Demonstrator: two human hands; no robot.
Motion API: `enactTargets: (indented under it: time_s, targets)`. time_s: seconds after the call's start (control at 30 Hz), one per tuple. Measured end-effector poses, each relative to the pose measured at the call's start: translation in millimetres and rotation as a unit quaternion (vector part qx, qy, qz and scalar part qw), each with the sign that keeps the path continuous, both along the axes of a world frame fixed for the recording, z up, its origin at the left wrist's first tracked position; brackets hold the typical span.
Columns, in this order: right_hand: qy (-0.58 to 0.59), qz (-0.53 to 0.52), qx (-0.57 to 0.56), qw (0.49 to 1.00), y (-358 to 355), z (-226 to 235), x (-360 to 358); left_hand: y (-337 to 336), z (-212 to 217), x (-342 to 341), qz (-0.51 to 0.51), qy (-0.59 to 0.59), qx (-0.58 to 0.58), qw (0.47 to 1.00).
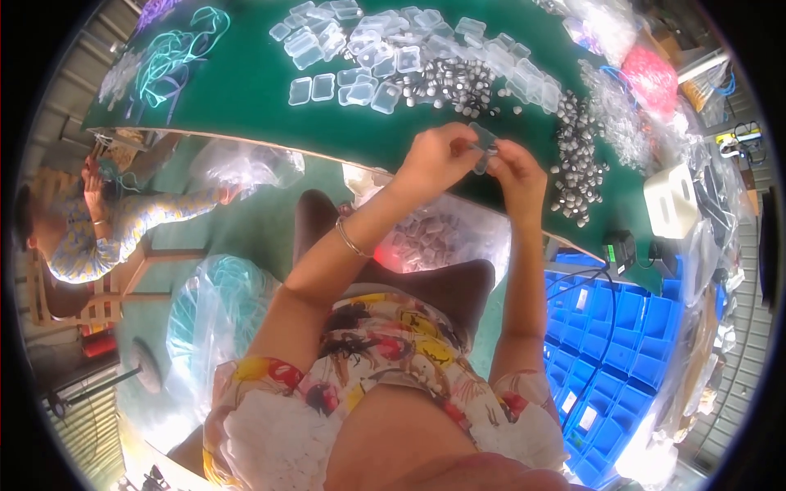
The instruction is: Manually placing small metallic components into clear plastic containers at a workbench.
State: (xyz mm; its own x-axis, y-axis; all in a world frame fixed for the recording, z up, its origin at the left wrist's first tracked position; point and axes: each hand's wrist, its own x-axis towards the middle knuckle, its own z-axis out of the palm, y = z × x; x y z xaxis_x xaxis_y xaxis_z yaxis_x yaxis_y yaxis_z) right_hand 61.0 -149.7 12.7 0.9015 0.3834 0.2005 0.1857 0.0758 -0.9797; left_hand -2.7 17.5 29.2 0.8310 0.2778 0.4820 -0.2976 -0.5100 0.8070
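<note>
My left hand (442,155) pinches a small clear plastic case (485,141) above the front edge of the green table (237,98). At the case's other side, the fingers of my right hand (521,173) are closed against it, with a small dark bit at the fingertips too tiny to name. Just beyond my hands lies a heap of small round black-and-white pieces (458,86). A second strip of round pieces (580,155) runs along the right of my right hand. Clear plastic cases (385,57) are piled across the far side of the table.
Blue plastic bins (610,344) stand low on the right. A white container (671,200) and clear bags line the table's right end. Under the table edge, a bag of small pieces (430,237) sits by my legs. At the left, another person (106,229) sits handling turquoise cord.
</note>
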Motion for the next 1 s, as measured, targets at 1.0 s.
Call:
enactTargets:
  time_s: [1.0]
  targets:
    - [-0.314,-0.041,-0.310,0.896,-0.3,4.6,1.2,25.4,-13.9,11.6,-0.087,0.116,0.253,0.957]
